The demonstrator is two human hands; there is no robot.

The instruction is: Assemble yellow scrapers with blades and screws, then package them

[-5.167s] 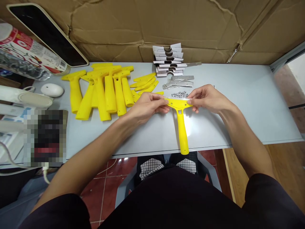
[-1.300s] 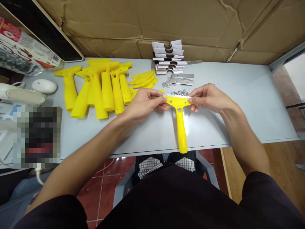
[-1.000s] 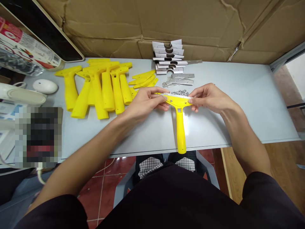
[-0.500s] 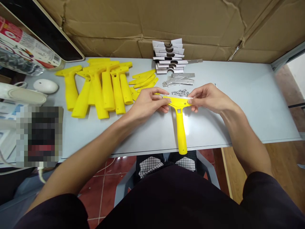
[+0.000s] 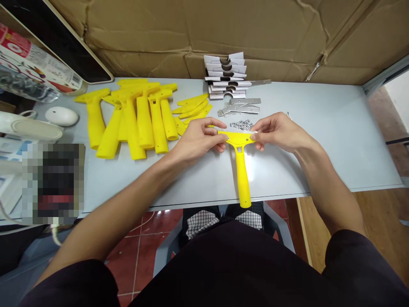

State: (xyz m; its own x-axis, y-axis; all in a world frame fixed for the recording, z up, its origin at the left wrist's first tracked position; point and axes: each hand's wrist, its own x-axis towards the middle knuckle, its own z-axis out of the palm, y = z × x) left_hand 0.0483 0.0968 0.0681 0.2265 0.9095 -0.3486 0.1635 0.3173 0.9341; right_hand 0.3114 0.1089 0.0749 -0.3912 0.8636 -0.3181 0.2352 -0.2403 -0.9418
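A yellow scraper handle [image 5: 243, 175] points toward me, its wide head held between my two hands over the front of the table. My left hand [image 5: 200, 138] pinches the left end of the head with thumb and fingers. At the right end, my right hand [image 5: 277, 132] grips the head the same way. A thin clear strip shows along the head's far edge. Just beyond the head lies a small pile of screws and nuts [image 5: 243, 125]. Behind that are flat metal plates [image 5: 244, 106], and to their left several yellow flat pieces [image 5: 193, 106].
Several yellow handles [image 5: 128, 119] are heaped on the table [image 5: 338, 136] at left. White folded sleeves [image 5: 226, 76] stack at the back by the cardboard [image 5: 271, 38]. A white mouse [image 5: 61, 115], a bottle [image 5: 38, 59] and a blurred device [image 5: 57, 183] are far left.
The held yellow handle has shifted very slightly left. Both hands keep their grip on its head.
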